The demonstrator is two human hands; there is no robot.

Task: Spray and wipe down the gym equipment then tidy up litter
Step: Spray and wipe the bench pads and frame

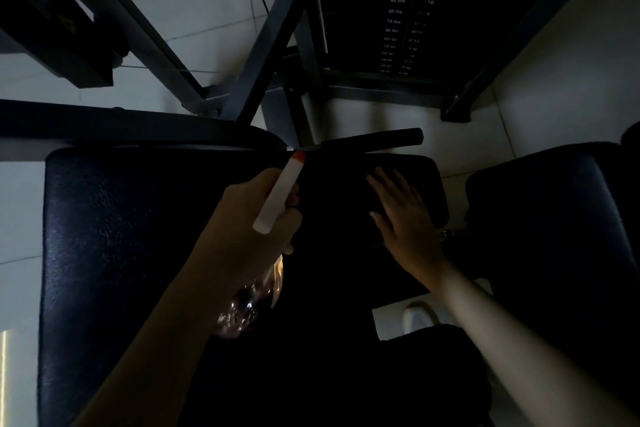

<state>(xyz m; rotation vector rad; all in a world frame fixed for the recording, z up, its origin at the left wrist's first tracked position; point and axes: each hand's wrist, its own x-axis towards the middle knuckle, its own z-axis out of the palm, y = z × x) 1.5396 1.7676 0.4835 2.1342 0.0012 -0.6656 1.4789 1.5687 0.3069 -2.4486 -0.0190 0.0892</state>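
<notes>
My left hand grips a spray bottle by its neck; the white trigger head with an orange nozzle tip points up and away, and the clear bottle body hangs below my wrist. My right hand lies flat with straight fingers on a dark, barely visible patch of the black padded seat. Whether a cloth lies under the palm I cannot tell. The scene is very dim.
A black handle bar crosses just beyond the seat. Grey steel frame beams rise at the back, and a weight stack with lbs/kg labels stands behind. Another black pad sits at the right. White floor tiles surround the machine.
</notes>
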